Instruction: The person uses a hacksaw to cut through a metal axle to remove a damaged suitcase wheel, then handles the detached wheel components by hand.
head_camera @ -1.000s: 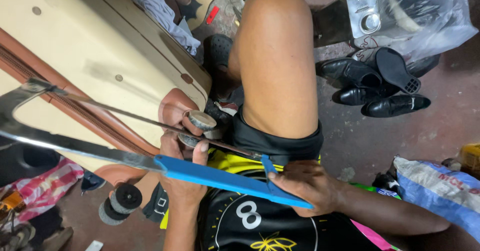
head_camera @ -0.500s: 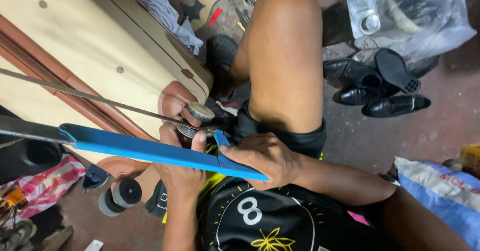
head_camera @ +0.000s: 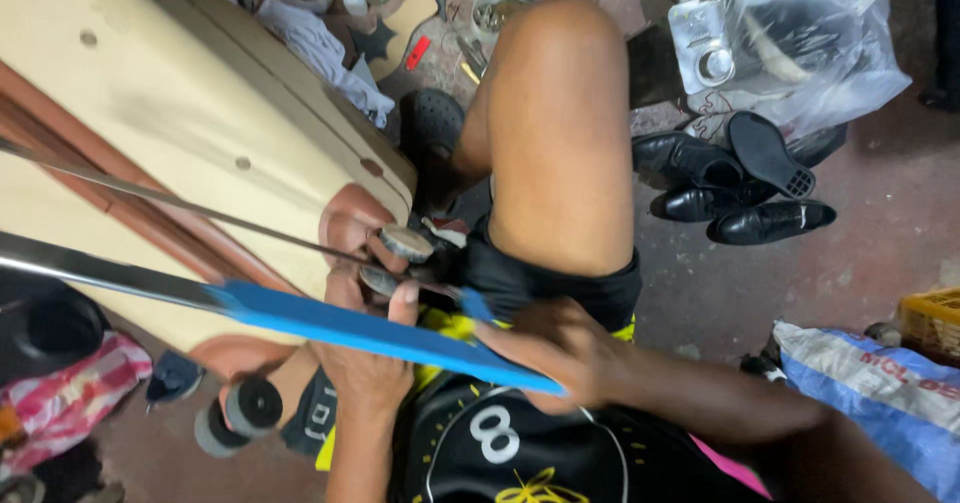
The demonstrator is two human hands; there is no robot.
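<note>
My right hand (head_camera: pixel 560 355) grips the rear end of a hacksaw with a blue frame (head_camera: pixel 350 325). Its thin blade (head_camera: pixel 200 209) runs across a beige suitcase (head_camera: pixel 200 123) lying on its side and reaches the wheel mount at the suitcase's corner. Two small grey wheels (head_camera: pixel 405 244) sit there. My left hand (head_camera: pixel 372 363) is under the blue frame, with the thumb pressed against the lower wheel. A second pair of dark wheels (head_camera: pixel 250 409) shows at the suitcase's lower corner. My bare knee (head_camera: pixel 560 123) rises just right of the wheels.
Three black shoes (head_camera: pixel 725 191) lie on the floor to the right, below a clear plastic bag (head_camera: pixel 800 43) of items. A blue and white sack (head_camera: pixel 870 393) and a yellow crate (head_camera: pixel 935 318) are at the right edge. A pink cloth (head_camera: pixel 60 388) lies lower left, small clutter at the top.
The saw went forward to the left with my right hand, then came back toward me. My left hand stayed on the wheels.
</note>
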